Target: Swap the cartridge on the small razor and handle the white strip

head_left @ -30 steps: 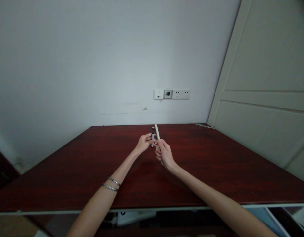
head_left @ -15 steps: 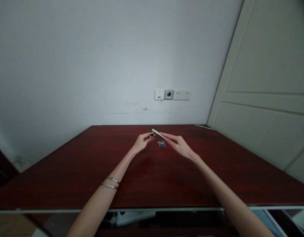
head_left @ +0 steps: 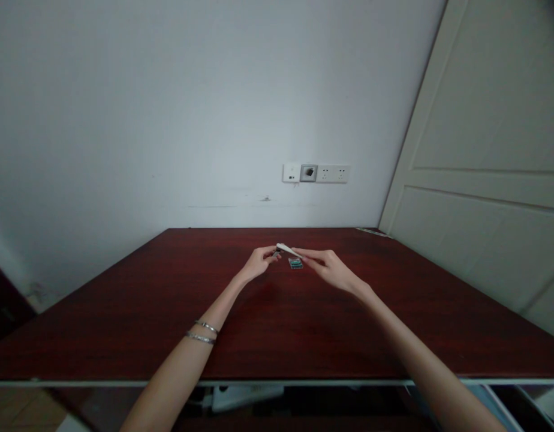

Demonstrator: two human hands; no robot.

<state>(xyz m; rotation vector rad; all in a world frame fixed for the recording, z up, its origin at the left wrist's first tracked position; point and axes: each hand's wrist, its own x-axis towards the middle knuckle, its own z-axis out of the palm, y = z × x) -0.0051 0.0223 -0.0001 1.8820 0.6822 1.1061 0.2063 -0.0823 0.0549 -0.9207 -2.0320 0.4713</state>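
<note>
My right hand (head_left: pixel 330 267) pinches the lower right end of a slim white stick-like object (head_left: pixel 288 249) between thumb and fingers. The white object slants up to the left, and its far end meets the fingertips of my left hand (head_left: pixel 259 262). Those left fingers are closed on a small dark and silvery piece (head_left: pixel 277 252), too small to name, which seems to touch the white object's tip. Just below, a small clear case with something teal inside (head_left: pixel 295 263) lies on the table. Two silver bracelets (head_left: pixel 200 338) circle my left wrist.
The dark red wooden table (head_left: pixel 277 336) reaches back to a pale wall with sockets (head_left: pixel 332 174). A white panelled door (head_left: pixel 484 180) borders it on the right. A thin pale strip (head_left: pixel 372 232) lies at the back right corner. Under the front edge is an open space holding a white object (head_left: pixel 245 396).
The white object's raised end has dipped, so it lies flatter. My right hand has lowered slightly; my left hand is almost where it was. The case has stayed on the table.
</note>
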